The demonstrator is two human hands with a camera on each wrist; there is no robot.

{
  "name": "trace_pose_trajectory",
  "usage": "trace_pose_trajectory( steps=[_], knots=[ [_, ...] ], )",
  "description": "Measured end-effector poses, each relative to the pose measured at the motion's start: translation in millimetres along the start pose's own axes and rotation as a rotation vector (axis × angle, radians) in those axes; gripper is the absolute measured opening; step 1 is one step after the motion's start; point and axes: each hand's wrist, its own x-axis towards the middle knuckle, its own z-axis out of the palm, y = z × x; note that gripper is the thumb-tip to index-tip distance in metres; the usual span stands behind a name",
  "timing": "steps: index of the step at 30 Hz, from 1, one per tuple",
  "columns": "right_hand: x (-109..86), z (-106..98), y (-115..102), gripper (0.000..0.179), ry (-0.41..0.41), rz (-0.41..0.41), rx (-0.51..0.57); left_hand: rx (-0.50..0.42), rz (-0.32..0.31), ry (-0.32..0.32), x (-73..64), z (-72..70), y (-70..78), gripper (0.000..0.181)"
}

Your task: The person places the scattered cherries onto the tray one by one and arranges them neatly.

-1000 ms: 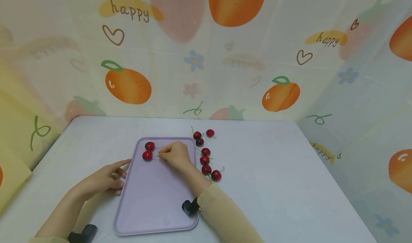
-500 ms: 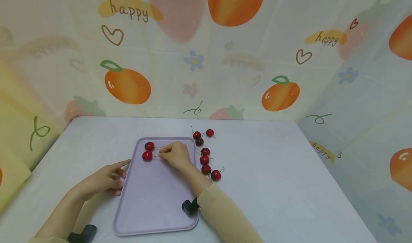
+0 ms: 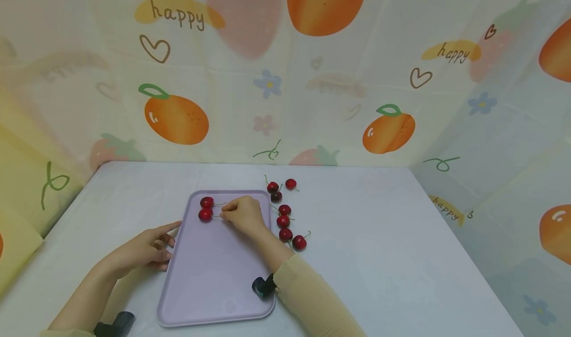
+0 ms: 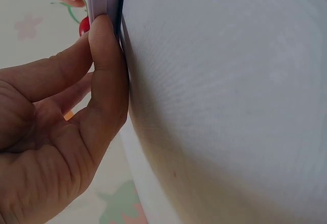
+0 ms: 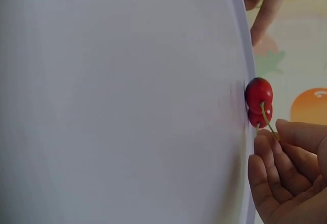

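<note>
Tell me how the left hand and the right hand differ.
Place: the left hand is beside the tray, at its left edge; the right hand is over the tray.

Contact: the left hand touches the tray's edge, while the right hand pinches the stem of a cherry.

Shared: both are bare, each with a beige sleeve on its arm.

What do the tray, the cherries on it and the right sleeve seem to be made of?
Tray: probably plastic, matte; smooth, even lilac surface, thin raised rim.
Cherries: real fruit or plastic imitations, glossy; bright highlights on red skins, slender green stems.
Right sleeve: likely soft fabric, matte; no shine, weave too small to tell.
</note>
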Motion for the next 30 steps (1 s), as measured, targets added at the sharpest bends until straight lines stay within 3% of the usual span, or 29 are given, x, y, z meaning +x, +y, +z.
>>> trace_pose_trajectory(
  steps=[21, 30],
  knots=[
    [2.3, -7.4, 1.6, 0.014, 0.081, 0.065, -0.034, -0.007, -0.005, -0.002, 1.9, -1.6, -2.3, 0.082],
    [8.6, -24.7, -1.1, 0.014, 0.102, 0.076, 0.008, -0.002, 0.0, -0.001, 1.0, -1.2, -1.9, 0.082]
  ],
)
